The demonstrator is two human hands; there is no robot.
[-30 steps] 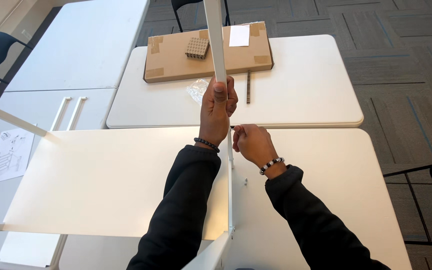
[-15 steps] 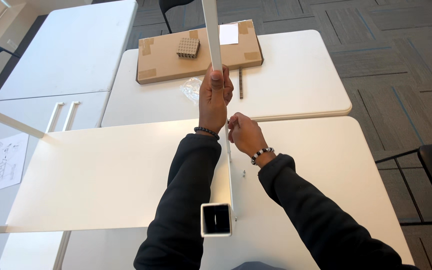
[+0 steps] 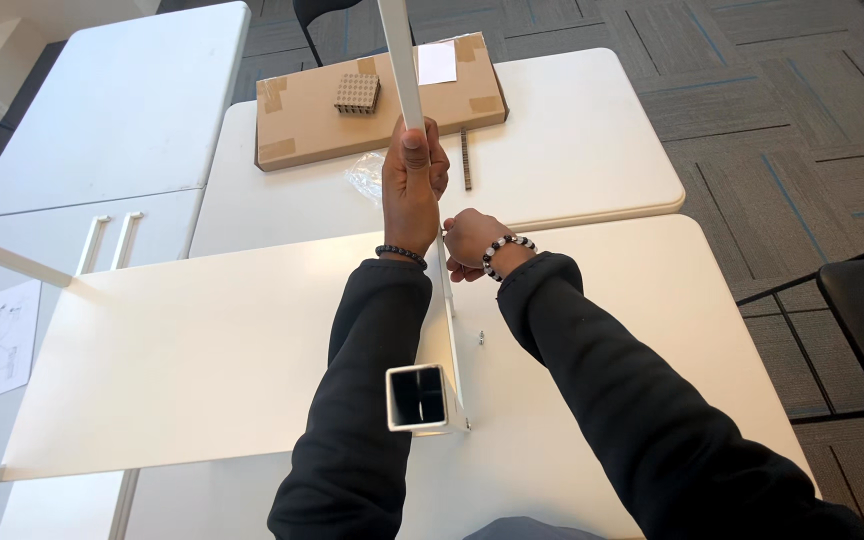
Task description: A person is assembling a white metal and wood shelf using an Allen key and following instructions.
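White square metal tube [image 3: 417,396] runs from the near table [image 3: 202,340] up past the cardboard box [image 3: 302,120]. Your left hand [image 3: 412,185] grips it; keep it steady while your right hand [image 3: 470,240] pinches something unseen at its side.

White post [image 3: 404,70] cut off above
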